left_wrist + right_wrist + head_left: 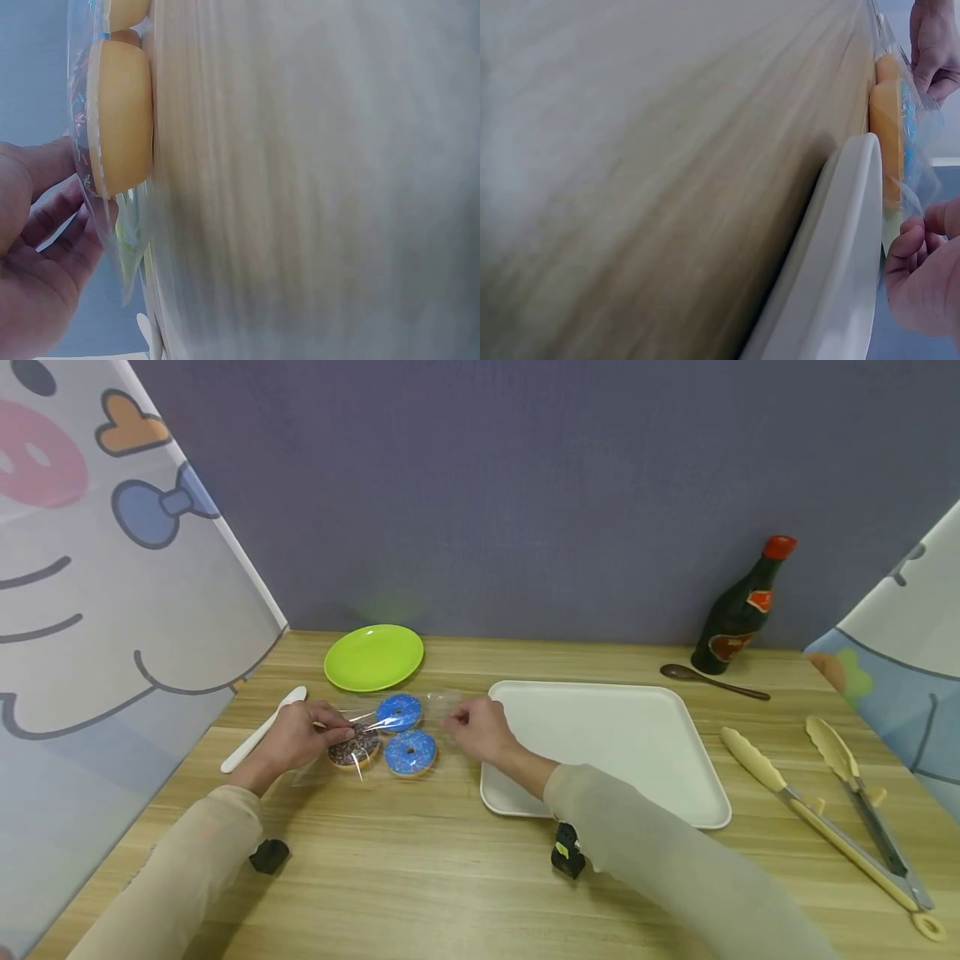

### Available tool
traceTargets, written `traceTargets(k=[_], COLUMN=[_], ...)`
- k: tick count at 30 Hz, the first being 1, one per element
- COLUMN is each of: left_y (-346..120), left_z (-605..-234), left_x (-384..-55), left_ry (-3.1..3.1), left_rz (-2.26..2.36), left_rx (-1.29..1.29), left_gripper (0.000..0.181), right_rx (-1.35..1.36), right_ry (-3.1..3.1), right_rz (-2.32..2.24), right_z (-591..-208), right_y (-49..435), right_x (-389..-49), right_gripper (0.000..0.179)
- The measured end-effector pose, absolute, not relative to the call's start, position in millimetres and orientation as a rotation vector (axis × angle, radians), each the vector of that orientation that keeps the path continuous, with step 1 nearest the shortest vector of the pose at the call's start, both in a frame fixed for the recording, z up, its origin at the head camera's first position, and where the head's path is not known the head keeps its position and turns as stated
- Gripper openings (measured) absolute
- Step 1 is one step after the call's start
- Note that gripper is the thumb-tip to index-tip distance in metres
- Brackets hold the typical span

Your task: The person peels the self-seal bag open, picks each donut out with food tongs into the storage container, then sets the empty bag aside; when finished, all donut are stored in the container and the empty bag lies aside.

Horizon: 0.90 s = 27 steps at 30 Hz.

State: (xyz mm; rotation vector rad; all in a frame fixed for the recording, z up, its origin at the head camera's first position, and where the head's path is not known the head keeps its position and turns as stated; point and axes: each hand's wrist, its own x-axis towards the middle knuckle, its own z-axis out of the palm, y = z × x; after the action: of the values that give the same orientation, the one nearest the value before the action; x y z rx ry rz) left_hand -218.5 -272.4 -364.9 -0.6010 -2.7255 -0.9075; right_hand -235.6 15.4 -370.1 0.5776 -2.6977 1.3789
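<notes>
A plain blue-grey panel (pixel 510 493) backs the light wood-grain tabletop (pixel 405 877), whose surface runs on from the work toward the wearer, leaving both forearms room to shift. A white rectangular tray (pixel 600 743) with rounded corners and a raised rim lies right of centre. Beyond its right edge, yellow-and-metal tongs (pixel 847 847) lie with their arms apart. The clear plastic bag (pixel 382 737) lies on the wood just left of the tray, its right end near the rim. A dark green bottle (pixel 742 610) with a red cap stands by the back edge; a round lime-green plate (pixel 374 657) sits just behind the bag, limiting space there. The left hand (pixel 300 731) pinches the bag's left end, thumb on top and fingers beneath. The right hand (pixel 483 727) pinches the film at the other end, beside the tray's left rim. Inside the bag are one brown sprinkled doughnut (pixel 356 747), by the left thumb, and two blue-iced doughnuts (pixel 411 764). A slim white knife-like utensil (pixel 262 732) lies near the table's left edge; a dark brown spoon (pixel 708 680) rests before the bottle.
</notes>
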Motion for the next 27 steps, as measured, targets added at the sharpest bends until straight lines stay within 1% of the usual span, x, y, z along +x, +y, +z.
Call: traceTargets(k=[7,11,20,27], left_y=[-272,-271,-271,-274], left_z=[-364,-364,-364,-366], left_x=[-220,-220,-218,-218], left_ry=[-2.716,-2.707,-2.715,-2.678], left_rz=[-0.903,-0.900,-0.901,-0.887], left_rx=[-0.628,-0.632,-0.608,-0.632], left_gripper=[0.004,0.006,0.006,0.006], right_rx=[0.467,0.433,0.411,0.413], right_ry=[-2.703,-2.702,-2.660,-2.635], right_rz=[1.389,1.393,1.419,1.445], right_z=[-370,-373,-375,-374], right_y=[21,26,33,39], right_x=[-236,-237,-238,-238], right_gripper=[0.013,0.014,0.011,0.014])
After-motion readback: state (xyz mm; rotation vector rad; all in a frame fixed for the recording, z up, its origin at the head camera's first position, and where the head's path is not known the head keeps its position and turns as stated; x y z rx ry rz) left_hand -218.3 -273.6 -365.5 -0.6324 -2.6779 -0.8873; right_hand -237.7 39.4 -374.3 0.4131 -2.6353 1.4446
